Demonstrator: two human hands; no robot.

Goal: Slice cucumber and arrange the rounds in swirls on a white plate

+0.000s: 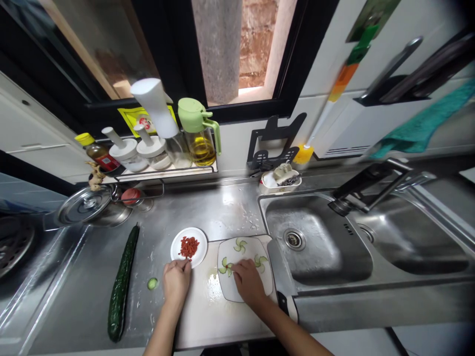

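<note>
Green cucumber clusters [240, 245], 3, on 1 plate [227, 289] under right hand [249, 280]

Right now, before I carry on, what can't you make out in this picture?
In the head view:
- Right hand: pinch too small to tell whether it holds anything.
- Left hand: likewise, by the goji berries.
- Knife handle: end hidden by the right forearm.
- Stove burner: cut off by the left edge.
</note>
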